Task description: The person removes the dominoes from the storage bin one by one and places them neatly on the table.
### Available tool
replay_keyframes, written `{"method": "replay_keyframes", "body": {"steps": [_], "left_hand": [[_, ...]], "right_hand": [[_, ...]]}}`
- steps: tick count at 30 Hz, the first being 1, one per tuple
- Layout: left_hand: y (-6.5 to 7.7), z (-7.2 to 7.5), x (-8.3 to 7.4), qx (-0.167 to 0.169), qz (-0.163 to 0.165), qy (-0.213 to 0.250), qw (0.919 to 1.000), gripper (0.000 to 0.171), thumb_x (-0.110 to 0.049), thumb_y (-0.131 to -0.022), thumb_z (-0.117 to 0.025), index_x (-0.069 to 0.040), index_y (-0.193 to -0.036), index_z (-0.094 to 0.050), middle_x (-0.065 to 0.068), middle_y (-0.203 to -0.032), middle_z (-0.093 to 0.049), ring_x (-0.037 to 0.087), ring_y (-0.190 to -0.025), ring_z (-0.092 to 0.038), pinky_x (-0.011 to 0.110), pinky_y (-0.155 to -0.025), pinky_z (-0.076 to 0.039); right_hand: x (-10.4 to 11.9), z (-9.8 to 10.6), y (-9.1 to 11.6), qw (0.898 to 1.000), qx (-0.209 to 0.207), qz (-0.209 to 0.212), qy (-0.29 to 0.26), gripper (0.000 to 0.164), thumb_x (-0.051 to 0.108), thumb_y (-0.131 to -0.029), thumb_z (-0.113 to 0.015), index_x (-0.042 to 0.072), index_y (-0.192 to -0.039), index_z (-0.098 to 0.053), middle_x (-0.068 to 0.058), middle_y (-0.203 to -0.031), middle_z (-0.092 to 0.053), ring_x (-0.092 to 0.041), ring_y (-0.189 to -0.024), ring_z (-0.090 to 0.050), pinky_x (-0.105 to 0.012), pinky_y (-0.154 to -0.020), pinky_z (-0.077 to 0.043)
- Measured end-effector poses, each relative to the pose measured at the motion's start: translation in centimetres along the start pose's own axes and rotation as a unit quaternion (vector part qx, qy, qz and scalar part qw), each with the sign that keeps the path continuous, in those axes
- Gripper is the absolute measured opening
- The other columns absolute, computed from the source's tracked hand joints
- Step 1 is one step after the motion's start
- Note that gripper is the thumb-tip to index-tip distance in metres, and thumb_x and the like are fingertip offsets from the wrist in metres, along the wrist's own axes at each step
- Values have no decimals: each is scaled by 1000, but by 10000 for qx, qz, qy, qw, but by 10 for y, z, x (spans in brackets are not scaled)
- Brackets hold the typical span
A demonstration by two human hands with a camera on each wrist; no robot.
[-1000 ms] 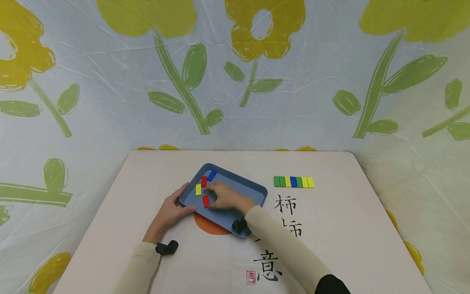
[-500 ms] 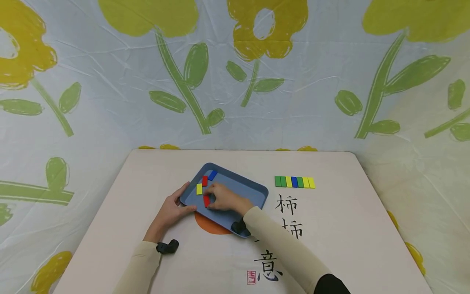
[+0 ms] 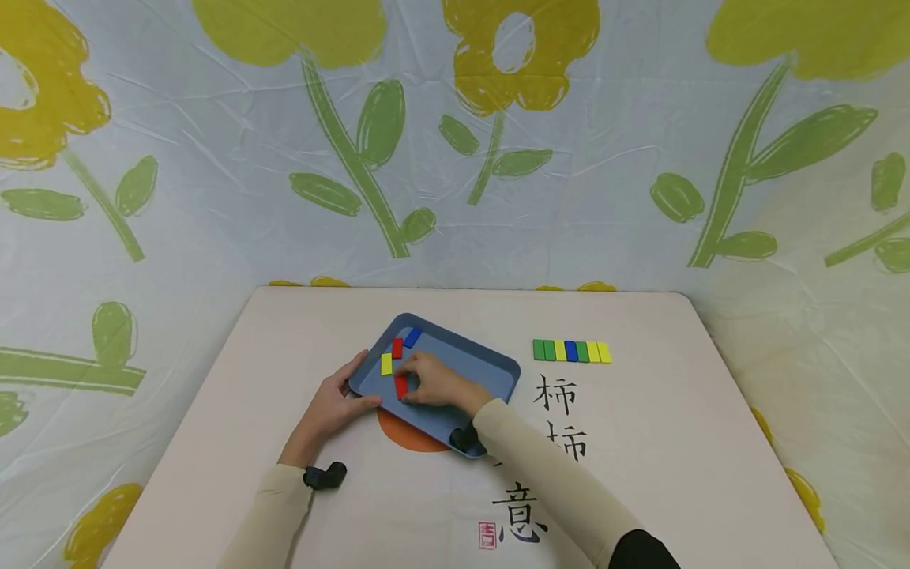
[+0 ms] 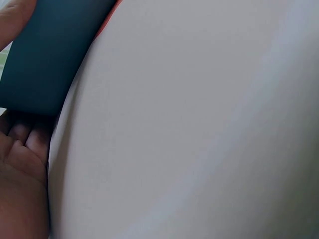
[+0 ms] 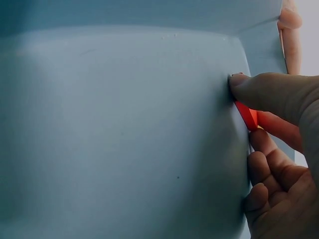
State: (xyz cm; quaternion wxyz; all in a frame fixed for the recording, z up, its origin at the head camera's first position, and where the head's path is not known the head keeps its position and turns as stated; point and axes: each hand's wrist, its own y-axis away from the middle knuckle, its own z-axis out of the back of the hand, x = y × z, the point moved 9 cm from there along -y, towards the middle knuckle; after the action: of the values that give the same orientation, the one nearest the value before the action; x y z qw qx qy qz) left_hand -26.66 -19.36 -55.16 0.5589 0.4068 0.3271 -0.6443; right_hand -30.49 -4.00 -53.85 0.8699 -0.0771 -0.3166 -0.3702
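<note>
From where I stand, the person's left hand (image 3: 332,405) grips the left corner of a shallow blue-grey rectangular tray (image 3: 469,356), the thumb at its rim and the fingers tucked beneath. The right hand (image 3: 439,385) reaches over the tray and pinches a flat red rectangular tile (image 5: 246,115) between thumb and fingers, inside the tray near its left end. Just beyond that lie a small yellow tile (image 3: 386,363), a second red tile (image 3: 397,348) and a blue tile (image 3: 412,337), the blue one slanted near the far rim.

Right of the tray, on the pale bench (image 3: 675,435), a row of seven tiles (image 3: 572,351) sits side by side (green, green, yellow, blue, green, yellow, yellow, counting from the left). Black brush-style characters (image 3: 522,512) run below the row, and an orange round patch (image 3: 411,435) shows partly from under the tray.
</note>
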Motion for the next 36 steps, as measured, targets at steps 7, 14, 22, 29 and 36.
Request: {"method": "replay_keyframes", "body": {"steps": [7, 14, 22, 29, 36], "left_hand": [[5, 1, -17, 41, -48, -63, 10000, 87, -22, -82, -78, -16, -153, -28, 9, -158, -27, 32, -147, -24, 47, -114, -30], [-2, 0, -1, -4, -42, 53, 10000, 88, -30, -80, -79, -28, -152, -29, 1, -159, -28, 27, -147, -24, 46, -115, -28], [-2, -1, 4, 7, 86, 71, 9999, 88, -33, -79, -80, -30, -152, -30, -2, -158, -28, 23, -147, -24, 43, -116, -29], [0, 0, 3, -28, 73, 17, 10000, 89, -33, -79, -80, -31, -152, -30, -1, -158, -28, 24, -147, -24, 43, -115, -30], [1, 0, 5, -62, 95, 33, 9999, 90, -35, -78, -81, -32, -152, -30, 1, -159, -28, 26, -147, -24, 45, -115, -30]], "right_hand": [[0, 1, 0, 10000, 11, 32, -12, 46, 27, -83, -75, 15, -126, -64, -3, -120, -56, -13, -106, -51, -26, -95, -48], [0, 4, 2, 9999, 32, 48, -143, 44, 25, -84, -75, 14, -125, -64, -3, -122, -57, -14, -108, -51, -27, -98, -47], [-7, 16, 10, 9982, -150, -146, -558, 43, 25, -83, -75, 14, -124, -64, -5, -124, -56, -15, -103, -53, -29, -95, -49], [-15, 30, 18, 9973, -349, -140, -634, 42, 25, -83, -75, 15, -123, -64, -2, -115, -58, -14, -96, -52, -25, -84, -50], [-23, 55, 30, 9966, -576, -251, -526, 42, 27, -83, -75, 16, -123, -64, -7, -118, -58, -20, -100, -56, -27, -79, -52]]}}
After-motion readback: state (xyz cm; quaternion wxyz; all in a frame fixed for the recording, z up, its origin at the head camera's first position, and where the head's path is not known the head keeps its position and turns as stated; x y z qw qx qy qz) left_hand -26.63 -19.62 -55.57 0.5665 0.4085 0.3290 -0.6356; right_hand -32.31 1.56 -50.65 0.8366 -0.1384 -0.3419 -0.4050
